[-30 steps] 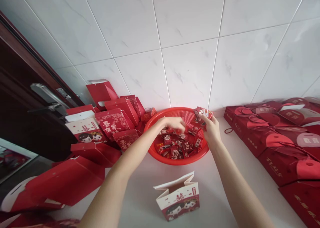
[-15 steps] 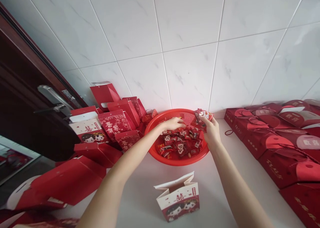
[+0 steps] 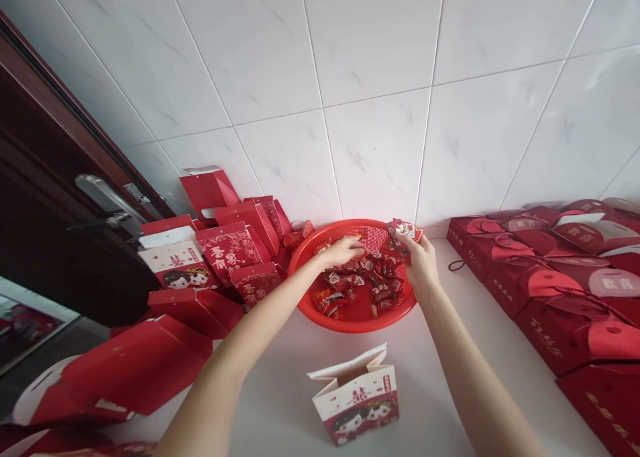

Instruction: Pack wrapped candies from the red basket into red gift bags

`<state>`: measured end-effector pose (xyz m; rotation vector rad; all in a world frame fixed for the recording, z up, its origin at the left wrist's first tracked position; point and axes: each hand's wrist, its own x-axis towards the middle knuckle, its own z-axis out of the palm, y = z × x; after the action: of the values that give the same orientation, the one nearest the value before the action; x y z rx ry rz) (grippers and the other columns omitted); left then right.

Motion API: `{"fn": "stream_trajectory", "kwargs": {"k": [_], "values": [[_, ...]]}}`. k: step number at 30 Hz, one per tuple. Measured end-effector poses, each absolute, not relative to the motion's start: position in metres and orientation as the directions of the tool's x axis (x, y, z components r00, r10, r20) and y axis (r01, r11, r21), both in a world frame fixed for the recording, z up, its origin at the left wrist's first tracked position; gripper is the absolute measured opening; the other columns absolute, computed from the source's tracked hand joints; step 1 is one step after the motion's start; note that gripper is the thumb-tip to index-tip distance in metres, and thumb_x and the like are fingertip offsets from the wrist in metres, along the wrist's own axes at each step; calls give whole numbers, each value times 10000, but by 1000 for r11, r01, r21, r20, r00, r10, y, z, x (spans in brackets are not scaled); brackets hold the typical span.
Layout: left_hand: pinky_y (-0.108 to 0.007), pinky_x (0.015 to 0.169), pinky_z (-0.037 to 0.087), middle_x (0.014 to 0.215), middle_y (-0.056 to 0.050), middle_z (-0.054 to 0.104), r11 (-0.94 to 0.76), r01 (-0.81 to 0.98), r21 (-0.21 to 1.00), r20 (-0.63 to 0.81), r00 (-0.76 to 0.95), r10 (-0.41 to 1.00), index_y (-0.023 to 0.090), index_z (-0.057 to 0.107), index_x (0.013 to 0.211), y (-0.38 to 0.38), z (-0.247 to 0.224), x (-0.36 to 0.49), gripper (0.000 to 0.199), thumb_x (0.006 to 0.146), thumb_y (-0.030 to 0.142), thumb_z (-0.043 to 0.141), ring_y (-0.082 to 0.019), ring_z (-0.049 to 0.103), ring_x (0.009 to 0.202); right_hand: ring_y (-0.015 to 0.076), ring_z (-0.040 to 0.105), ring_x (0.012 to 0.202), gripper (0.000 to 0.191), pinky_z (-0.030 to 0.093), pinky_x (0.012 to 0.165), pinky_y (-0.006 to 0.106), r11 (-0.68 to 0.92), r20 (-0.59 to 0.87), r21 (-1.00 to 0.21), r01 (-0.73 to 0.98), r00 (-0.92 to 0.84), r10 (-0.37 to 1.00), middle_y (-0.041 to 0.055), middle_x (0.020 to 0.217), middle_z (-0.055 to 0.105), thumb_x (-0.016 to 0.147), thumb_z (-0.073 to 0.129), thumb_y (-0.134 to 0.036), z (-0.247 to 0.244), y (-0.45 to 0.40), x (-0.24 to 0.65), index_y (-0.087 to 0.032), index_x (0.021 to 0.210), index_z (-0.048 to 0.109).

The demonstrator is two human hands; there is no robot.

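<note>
- Clock places take the basket as the dial, with 12 toward the wall.
- The right hand [image 3: 424, 263], over the rim at 2 o'clock, is clamped on a few packets [image 3: 409, 229] between thumb and fingers; how many is hard to tell.
- The left hand [image 3: 346, 250] is inside, between the centre and 11, fingers curled down toward the sweets [image 3: 337, 281]; I cannot tell whether they are pinched on one.
- The step in hand looks like picking sweets with the left while the right keeps hold of its bunch. To do it well, grip the right's packets firmly but without crushing, and keep them close to the basket so a dropped one lands inside.
- For the left, a fingertip pinch on one wrapper at a time should serve better than a scoop, as the slick wrappers probably slide over each other.
- The sweets lie loose in the red basket [image 3: 350, 324], with bare floor showing toward 6.
- The carton [image 3: 357, 403] stands on the table [image 3: 280, 390] at 6, apart from the basket, its mouth spread; forearms should pass wide of it on either side.
- More cartons [image 3: 227, 253] crowd from 8 to 10.
- Red boxes [image 3: 505, 283] line up from 3 to 4.
</note>
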<state>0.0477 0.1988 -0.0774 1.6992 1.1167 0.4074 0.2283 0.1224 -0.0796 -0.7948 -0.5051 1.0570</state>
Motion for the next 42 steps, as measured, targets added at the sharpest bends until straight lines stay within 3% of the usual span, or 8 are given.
{"fn": "stream_trajectory", "kwargs": {"k": [5, 8, 16, 20, 26, 36, 39, 42], "values": [[-365, 796, 571, 1074, -115, 735, 72, 223, 972, -172, 467, 868, 155, 757, 1009, 189, -64, 48, 296, 850, 404, 749, -231, 702, 913, 173, 707, 706, 326, 609, 624, 271, 270, 25, -792, -548, 413, 911, 2, 783, 757, 552, 879, -274, -80, 123, 228, -189, 816, 707], [-316, 770, 548, 985, -82, 732, 96, 92, 991, -127, 446, 886, 154, 774, 948, 181, -60, 50, 280, 792, 383, 810, -177, 676, 846, 181, 706, 706, 336, 611, 649, 291, 259, 32, -802, -538, 395, 918, 4, 767, 752, 537, 889, -269, -80, 123, 228, -185, 803, 702], [-236, 706, 464, 856, -28, 715, -45, -109, 993, 82, 369, 926, 149, 764, 845, 169, -52, 76, 326, 682, 413, 861, -129, 618, 779, 185, 702, 698, 369, 595, 649, 300, 179, 45, -849, -497, 268, 962, 17, 779, 761, 518, 903, -305, -78, 119, 227, -183, 814, 720], [-267, 717, 472, 821, -32, 717, -264, -42, 964, 265, 281, 922, 142, 748, 866, 169, -58, 90, 340, 731, 449, 800, -148, 614, 758, 189, 699, 677, 376, 595, 646, 315, 146, 44, -860, -489, 214, 976, 12, 770, 758, 521, 888, -330, -78, 118, 228, -195, 823, 711], [-288, 748, 480, 825, -47, 727, -348, 59, 936, 324, 246, 914, 147, 735, 814, 173, -66, 91, 324, 753, 462, 778, -177, 631, 793, 189, 693, 685, 340, 580, 621, 292, 109, 34, -876, -470, 165, 986, -2, 727, 729, 574, 876, -376, -78, 118, 228, -203, 815, 710], [-281, 829, 500, 983, -70, 721, -282, 110, 953, 250, 238, 939, 158, 671, 989, 174, -69, 91, 269, 832, 367, 736, -197, 653, 928, 211, 733, 735, 441, 643, 690, 356, 133, 73, -876, -464, 145, 987, 24, 809, 769, 513, 934, -304, -80, 115, 226, -184, 870, 704], [-282, 883, 495, 1113, -71, 710, -243, 193, 950, 197, 230, 953, 193, 652, 1063, 176, -69, 88, 272, 952, 427, 570, -207, 650, 1026, 205, 729, 693, 420, 644, 663, 345, 189, 75, -847, -498, 240, 968, 25, 776, 760, 495, 934, -261, -81, 118, 226, -175, 829, 696], [-305, 850, 511, 1032, -62, 730, -228, 286, 931, 140, 296, 945, 200, 685, 1017, 178, -73, 84, 321, 1001, 378, 418, -211, 670, 938, 181, 717, 671, 411, 636, 659, 314, 230, 60, -825, -516, 325, 944, 7, 758, 745, 500, 930, -235, -82, 121, 227, -179, 811, 668]]}}
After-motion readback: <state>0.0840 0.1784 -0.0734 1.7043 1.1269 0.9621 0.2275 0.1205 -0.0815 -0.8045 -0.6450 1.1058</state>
